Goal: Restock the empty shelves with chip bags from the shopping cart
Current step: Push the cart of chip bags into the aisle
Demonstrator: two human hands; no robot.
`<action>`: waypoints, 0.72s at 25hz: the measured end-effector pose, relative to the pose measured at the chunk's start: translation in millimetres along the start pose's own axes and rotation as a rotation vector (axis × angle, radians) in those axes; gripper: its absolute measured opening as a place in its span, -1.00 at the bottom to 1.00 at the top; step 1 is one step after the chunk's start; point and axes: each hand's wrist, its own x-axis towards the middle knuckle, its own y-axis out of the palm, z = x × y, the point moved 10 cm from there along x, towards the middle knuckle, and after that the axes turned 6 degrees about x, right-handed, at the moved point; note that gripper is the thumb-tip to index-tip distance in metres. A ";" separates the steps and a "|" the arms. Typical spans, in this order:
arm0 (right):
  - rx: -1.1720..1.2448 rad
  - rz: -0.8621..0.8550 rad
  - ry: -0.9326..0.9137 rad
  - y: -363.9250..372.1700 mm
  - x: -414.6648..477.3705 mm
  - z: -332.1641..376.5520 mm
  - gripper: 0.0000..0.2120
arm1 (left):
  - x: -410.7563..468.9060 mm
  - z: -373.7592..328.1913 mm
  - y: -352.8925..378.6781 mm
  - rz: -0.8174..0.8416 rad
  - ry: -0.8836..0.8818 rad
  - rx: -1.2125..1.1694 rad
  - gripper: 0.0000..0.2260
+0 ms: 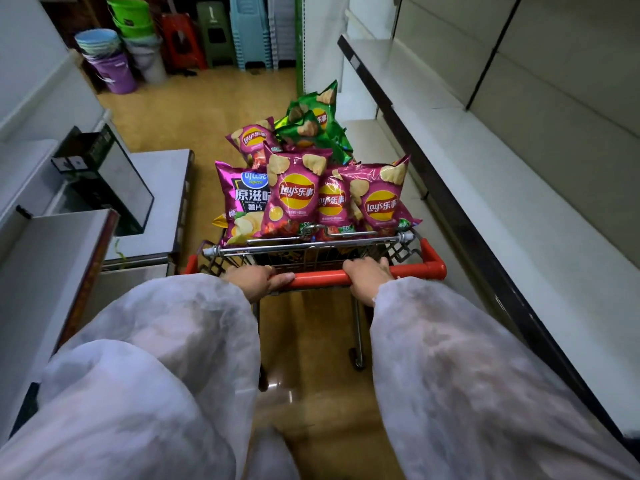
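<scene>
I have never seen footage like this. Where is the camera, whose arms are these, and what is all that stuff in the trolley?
There is no robot here. A person wears one wide-angle camera on the head, so you look forward and down along their white sleeves. The left hand and the right hand each grip the red handle of a shopping cart. The cart is heaped with pink chip bags near the handle and green chip bags at the far end. Along the right run the white shelves, where the bags are meant to go. Buckets and stacked stools stand at the end of the aisle.
</scene>
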 end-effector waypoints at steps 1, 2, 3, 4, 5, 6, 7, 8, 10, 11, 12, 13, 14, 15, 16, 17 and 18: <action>-0.006 0.003 0.006 3.9 -13.7 -1.8 -0.70 | -10.2 -4.8 7.4 0.005 -0.002 -0.005 -0.44; -0.015 0.008 0.012 8.4 -25.9 -3.4 -0.70 | -19.9 -9.9 14.2 0.006 0.000 -0.012 -0.44; -0.026 0.012 0.020 13.0 -39.3 -5.2 -0.69 | -30.4 -15.3 21.2 0.003 0.005 -0.016 -0.44; -0.032 0.016 0.027 17.3 -50.8 -6.6 -0.69 | -39.8 -20.2 27.1 -0.002 0.010 -0.019 -0.44; -0.034 0.019 0.035 21.3 -61.1 -7.7 -0.68 | -48.1 -24.1 32.7 -0.002 0.012 -0.023 -0.43; -0.031 0.020 0.045 25.0 -71.8 -8.7 -0.68 | -56.9 -27.8 38.5 0.001 0.015 -0.025 -0.43; -0.026 0.020 0.054 29.1 -81.9 -9.6 -0.68 | -65.2 -31.5 44.8 0.011 0.022 -0.030 -0.43; -0.022 0.018 0.064 33.6 -94.0 -10.0 -0.69 | -75.2 -36.3 52.0 0.021 0.037 -0.032 -0.43; -0.017 0.009 0.078 41.3 -116.7 -9.6 -0.71 | -95.1 -45.2 63.5 0.032 0.075 -0.025 -0.46; -0.016 0.006 0.084 45.5 -128.1 -8.9 -0.72 | -106.2 -48.7 68.7 0.038 0.089 -0.016 -0.47; -0.016 0.004 0.092 49.1 -139.6 -8.6 -0.73 | -115.9 -52.4 73.3 0.044 0.100 -0.012 -0.47; -0.015 0.005 0.101 54.6 -152.3 -7.7 -0.75 | -126.0 -54.7 81.0 0.058 0.107 -0.014 -0.47; -0.010 0.003 0.110 59.1 -164.5 -7.5 -0.75 | -135.0 -57.9 88.3 0.072 0.112 -0.016 -0.47; -0.001 -0.002 0.117 63.0 -175.5 -7.8 -0.76 | -143.2 -61.1 95.3 0.081 0.115 -0.015 -0.46; 0.004 -0.003 0.122 67.5 -186.7 -7.5 -0.76 | -151.8 -64.0 101.6 0.085 0.120 -0.009 -0.45; 0.006 0.001 0.122 71.6 -196.3 -6.8 -0.76 | -159.5 -66.3 107.3 0.087 0.120 -0.006 -0.45; 0.009 0.009 0.124 75.8 -207.3 -5.8 -0.76 | -168.7 -69.0 113.2 0.087 0.125 0.002 -0.44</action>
